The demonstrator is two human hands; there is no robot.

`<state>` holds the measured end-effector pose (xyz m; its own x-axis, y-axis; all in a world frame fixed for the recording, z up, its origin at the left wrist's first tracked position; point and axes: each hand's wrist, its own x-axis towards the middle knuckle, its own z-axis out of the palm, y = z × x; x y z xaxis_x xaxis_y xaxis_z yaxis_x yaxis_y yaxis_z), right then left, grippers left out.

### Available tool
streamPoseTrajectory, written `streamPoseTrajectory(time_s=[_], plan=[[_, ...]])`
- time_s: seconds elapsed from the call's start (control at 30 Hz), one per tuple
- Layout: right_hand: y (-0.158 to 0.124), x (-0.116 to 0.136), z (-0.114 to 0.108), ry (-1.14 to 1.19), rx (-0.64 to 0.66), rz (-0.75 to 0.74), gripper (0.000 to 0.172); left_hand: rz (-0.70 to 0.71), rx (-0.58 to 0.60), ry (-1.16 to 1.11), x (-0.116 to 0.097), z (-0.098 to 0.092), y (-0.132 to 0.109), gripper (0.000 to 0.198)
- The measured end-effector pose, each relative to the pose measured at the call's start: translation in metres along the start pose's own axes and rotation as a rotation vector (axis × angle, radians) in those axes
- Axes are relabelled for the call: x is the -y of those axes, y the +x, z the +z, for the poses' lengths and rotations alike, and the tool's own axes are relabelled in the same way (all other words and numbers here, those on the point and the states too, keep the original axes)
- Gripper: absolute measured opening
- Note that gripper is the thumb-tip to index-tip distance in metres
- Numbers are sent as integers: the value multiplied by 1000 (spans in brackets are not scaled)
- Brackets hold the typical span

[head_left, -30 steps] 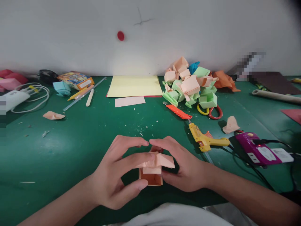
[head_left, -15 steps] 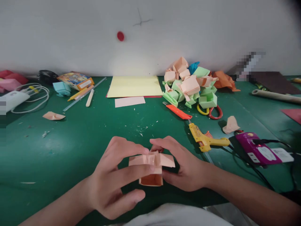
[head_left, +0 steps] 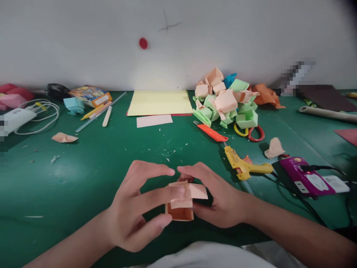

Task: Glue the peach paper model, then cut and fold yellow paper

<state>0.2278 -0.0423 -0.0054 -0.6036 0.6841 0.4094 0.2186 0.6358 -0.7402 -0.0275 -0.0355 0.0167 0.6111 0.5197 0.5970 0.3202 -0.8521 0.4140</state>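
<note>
A small peach folded-paper box (head_left: 181,213) is between my hands near the table's front edge, its open side facing me. On its top, one paper flap (head_left: 198,191) sticks out to the right. My left hand (head_left: 136,206) presses a finger onto the folded paper on top, and its thumb touches the box's lower left edge. The left index finger is lifted clear. From the right side, my right hand (head_left: 216,197) grips the box, with its thumb low and its fingers behind. The far side of the box is hidden.
To the right lie a yellow glue gun (head_left: 245,165), an orange utility knife (head_left: 212,132), scissors (head_left: 256,133) and a purple power adapter (head_left: 309,176). Behind them is a heap of folded paper pieces (head_left: 225,100). Yellow paper sheets (head_left: 160,102) lie against the wall.
The flap that stuck out to the left no longer shows there. My left index finger has lifted off the paper, and my left thumb has come up to the box's edge. My right hand stays put.
</note>
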Motion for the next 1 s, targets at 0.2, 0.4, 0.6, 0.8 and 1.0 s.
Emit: streamPoseTrajectory(time_s=[0.2, 0.4, 0.6, 0.8, 1.0], plan=[[1, 1, 0, -29, 6, -2, 81, -70, 22, 41, 3, 4, -2, 35], [1, 1, -1, 1, 1, -4, 81, -19, 8, 70, 1, 1, -2, 38], [0, -1, 0, 4, -12, -16, 80, 113, -29, 109, -2, -2, 0, 37], [0, -1, 1, 10, -21, -42, 82, 184, 19, 150, -1, -1, 2, 39], [-1, -2, 1, 0, -20, -27, 81, 186, 5, 141, -1, -3, 2, 39]])
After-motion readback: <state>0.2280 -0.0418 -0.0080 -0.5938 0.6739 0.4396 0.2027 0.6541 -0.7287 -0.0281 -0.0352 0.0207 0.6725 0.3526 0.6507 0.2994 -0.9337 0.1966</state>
